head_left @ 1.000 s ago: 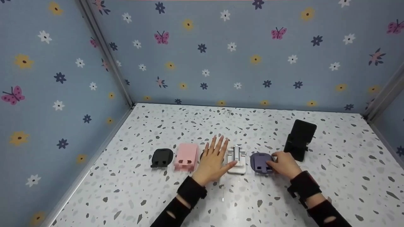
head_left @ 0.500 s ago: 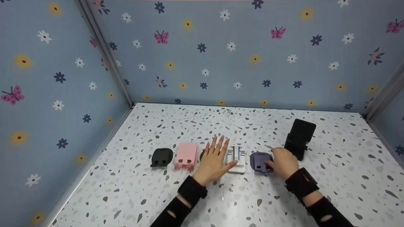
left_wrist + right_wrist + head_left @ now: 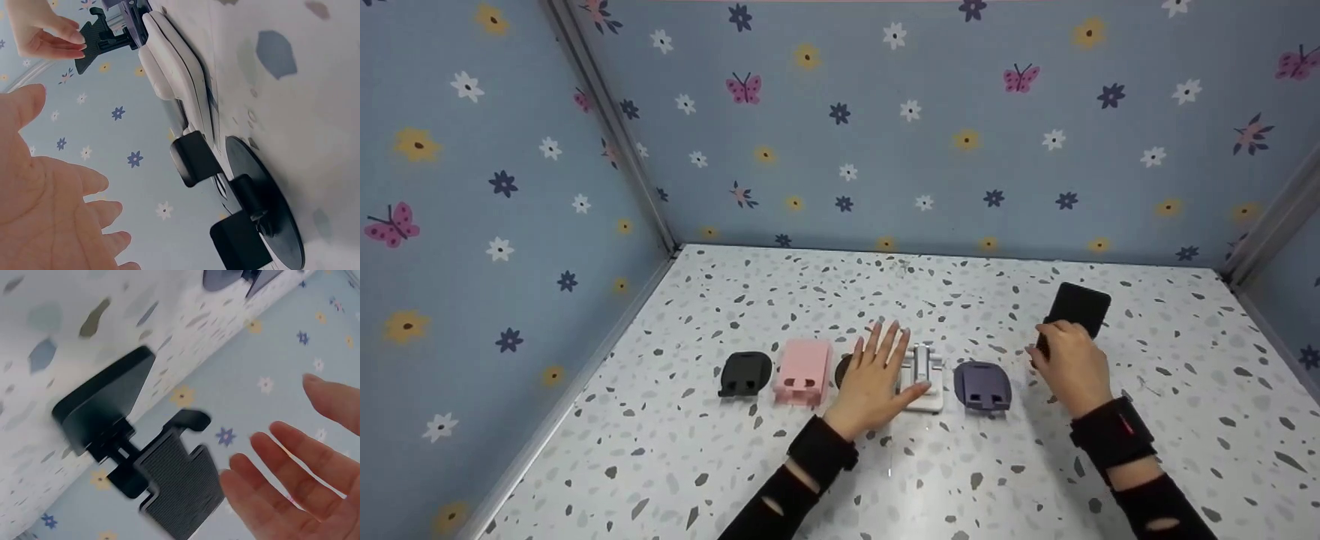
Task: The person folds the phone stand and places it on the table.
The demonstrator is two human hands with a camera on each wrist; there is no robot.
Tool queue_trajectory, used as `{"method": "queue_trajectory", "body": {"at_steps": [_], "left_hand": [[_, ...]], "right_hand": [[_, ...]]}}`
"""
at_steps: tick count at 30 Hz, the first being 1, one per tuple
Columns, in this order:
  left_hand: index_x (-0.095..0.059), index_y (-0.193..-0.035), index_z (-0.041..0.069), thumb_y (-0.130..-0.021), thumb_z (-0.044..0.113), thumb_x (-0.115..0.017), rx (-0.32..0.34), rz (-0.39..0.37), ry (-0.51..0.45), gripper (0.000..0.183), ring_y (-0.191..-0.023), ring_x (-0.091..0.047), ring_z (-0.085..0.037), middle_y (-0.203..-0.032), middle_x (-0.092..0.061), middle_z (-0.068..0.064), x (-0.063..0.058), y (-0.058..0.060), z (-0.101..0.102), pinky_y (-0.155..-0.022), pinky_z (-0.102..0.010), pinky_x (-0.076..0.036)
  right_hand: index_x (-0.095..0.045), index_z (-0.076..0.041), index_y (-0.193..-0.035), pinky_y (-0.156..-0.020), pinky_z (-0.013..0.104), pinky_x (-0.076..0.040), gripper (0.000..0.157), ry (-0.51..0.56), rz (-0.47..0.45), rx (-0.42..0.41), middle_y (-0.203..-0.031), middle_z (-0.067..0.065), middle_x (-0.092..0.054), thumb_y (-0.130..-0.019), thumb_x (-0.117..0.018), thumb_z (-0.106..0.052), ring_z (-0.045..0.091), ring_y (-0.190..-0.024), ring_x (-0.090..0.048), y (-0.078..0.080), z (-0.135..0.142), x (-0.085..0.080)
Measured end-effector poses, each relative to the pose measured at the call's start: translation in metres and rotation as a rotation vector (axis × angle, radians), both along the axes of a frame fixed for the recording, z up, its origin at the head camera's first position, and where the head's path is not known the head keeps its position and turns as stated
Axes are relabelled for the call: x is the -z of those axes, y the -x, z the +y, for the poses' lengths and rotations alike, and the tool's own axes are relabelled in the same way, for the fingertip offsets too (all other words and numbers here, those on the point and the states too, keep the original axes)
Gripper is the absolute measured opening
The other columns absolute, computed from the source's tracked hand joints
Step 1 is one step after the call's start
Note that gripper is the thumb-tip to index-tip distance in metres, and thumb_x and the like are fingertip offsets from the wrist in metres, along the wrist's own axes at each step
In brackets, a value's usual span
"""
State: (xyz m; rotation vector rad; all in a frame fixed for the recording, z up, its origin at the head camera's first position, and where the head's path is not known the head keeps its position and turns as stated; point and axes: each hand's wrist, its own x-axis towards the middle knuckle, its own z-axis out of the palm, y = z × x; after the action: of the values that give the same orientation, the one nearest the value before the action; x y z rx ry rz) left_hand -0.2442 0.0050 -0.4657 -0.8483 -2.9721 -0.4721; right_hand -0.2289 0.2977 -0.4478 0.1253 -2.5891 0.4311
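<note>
My right hand [image 3: 1072,367] is over the black phone stand [image 3: 1078,306] at the right, hiding its lower part in the head view. In the right wrist view, its fingers are loosely bent, with the thumb apart. One fingertip lies right at the edge of the stand's ribbed plate [image 3: 180,484]. My left hand [image 3: 870,390] is spread flat over the middle of the row, fingers straight. Under it are a dark round-based phone stand [image 3: 242,242], mostly hidden from the head camera, and a white phone stand [image 3: 924,403]. A purple phone stand [image 3: 982,384] stands between the hands.
To the left of the row are a pink phone stand [image 3: 804,364] and a small black one [image 3: 745,373]. Everything rests on a speckled white table [image 3: 690,465]. Blue patterned panels [image 3: 885,150] wall it in at the back and sides.
My right hand has left the purple stand and moved right and away from me to the black stand. The left hand has shifted only slightly, staying spread.
</note>
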Motion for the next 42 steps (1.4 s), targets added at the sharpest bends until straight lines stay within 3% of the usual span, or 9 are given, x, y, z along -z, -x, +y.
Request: {"method": "queue_trajectory", "body": {"at_steps": [7,13,21,25,28,33,37,41,42], "left_hand": [[-0.012,-0.159,0.011,-0.099,0.059,-0.040,0.028,-0.004,-0.025,0.082,-0.154,-0.001,-0.034,-0.167,-0.005,-0.010,-0.001,-0.003,0.006,-0.126,-0.051,-0.006],[-0.011,-0.160,0.012,-0.099,0.060,-0.039,0.030,-0.001,-0.011,0.082,-0.155,-0.001,-0.031,-0.168,-0.005,-0.009,0.000,-0.005,0.012,-0.127,-0.049,-0.006],[-0.011,-0.160,0.012,-0.099,0.062,-0.038,0.037,0.010,0.037,0.083,-0.155,-0.001,-0.031,-0.168,-0.003,-0.008,0.000,-0.009,0.022,-0.127,-0.048,-0.005],[-0.010,-0.160,0.011,-0.099,0.061,-0.038,0.060,0.007,0.021,0.083,-0.155,-0.001,-0.032,-0.168,-0.001,-0.008,0.000,-0.011,0.027,-0.127,-0.049,-0.005],[-0.008,-0.160,0.011,-0.099,0.061,-0.038,0.075,0.004,0.017,0.084,-0.155,-0.001,-0.032,-0.167,0.000,-0.008,0.000,-0.012,0.030,-0.127,-0.049,-0.005],[-0.008,-0.160,0.013,-0.099,0.062,-0.039,0.076,0.016,0.028,0.084,-0.155,-0.002,-0.031,-0.168,-0.002,-0.008,0.002,-0.013,0.031,-0.127,-0.048,-0.006],[-0.011,-0.160,0.012,-0.099,0.061,-0.039,0.079,0.016,0.018,0.083,-0.155,-0.003,-0.031,-0.168,-0.005,-0.008,0.003,-0.014,0.032,-0.127,-0.049,-0.007],[-0.012,-0.159,0.011,-0.099,0.061,-0.039,0.086,0.016,0.011,0.083,-0.154,-0.004,-0.032,-0.167,-0.007,-0.009,0.003,-0.015,0.033,-0.126,-0.050,-0.008],[-0.013,-0.159,0.011,-0.099,0.061,-0.039,0.088,0.015,0.010,0.083,-0.154,-0.004,-0.032,-0.167,-0.007,-0.009,0.003,-0.015,0.034,-0.126,-0.050,-0.008]], "right_hand": [[-0.067,0.007,-0.113,-0.089,0.059,-0.048,0.034,0.219,0.223,0.063,-0.110,0.031,-0.064,-0.083,-0.077,-0.003,0.048,-0.103,-0.058,0.003,0.032,-0.005],[-0.059,0.010,-0.126,-0.095,0.058,-0.042,0.048,0.386,0.239,0.151,-0.113,0.032,-0.060,-0.084,-0.077,-0.004,0.048,-0.105,-0.054,0.008,0.057,0.001],[-0.053,0.006,-0.136,-0.100,0.051,-0.048,0.053,0.576,-0.004,0.248,-0.123,0.031,-0.062,-0.092,-0.070,-0.019,0.041,-0.114,-0.058,0.012,0.076,0.018],[-0.057,0.000,-0.135,-0.083,0.020,-0.054,0.056,0.658,-0.144,0.271,-0.124,0.023,-0.066,-0.093,-0.068,-0.035,0.006,-0.090,-0.065,0.017,0.082,0.022],[-0.053,0.003,-0.137,-0.070,0.006,-0.048,0.062,0.779,-0.246,0.216,-0.102,0.005,-0.073,-0.093,-0.067,-0.038,-0.016,-0.078,-0.054,0.021,0.087,0.023],[-0.034,0.013,-0.144,-0.076,0.010,-0.055,0.071,1.065,-0.369,0.056,-0.086,-0.024,-0.056,-0.095,-0.065,-0.029,-0.013,-0.080,-0.060,0.026,0.088,0.026],[-0.047,0.005,-0.134,-0.076,0.013,-0.057,0.051,1.213,-0.359,-0.013,-0.084,-0.024,-0.063,-0.095,-0.065,-0.024,-0.009,-0.082,-0.063,0.028,0.088,0.026],[-0.065,-0.016,-0.102,-0.072,0.016,-0.058,0.007,1.363,-0.330,-0.066,-0.082,-0.017,-0.071,-0.095,-0.065,-0.016,-0.003,-0.079,-0.068,0.029,0.091,0.026],[-0.066,-0.020,-0.096,-0.071,0.016,-0.058,0.005,1.376,-0.326,-0.068,-0.081,-0.016,-0.072,-0.095,-0.065,-0.015,-0.002,-0.078,-0.068,0.029,0.092,0.025]]}}
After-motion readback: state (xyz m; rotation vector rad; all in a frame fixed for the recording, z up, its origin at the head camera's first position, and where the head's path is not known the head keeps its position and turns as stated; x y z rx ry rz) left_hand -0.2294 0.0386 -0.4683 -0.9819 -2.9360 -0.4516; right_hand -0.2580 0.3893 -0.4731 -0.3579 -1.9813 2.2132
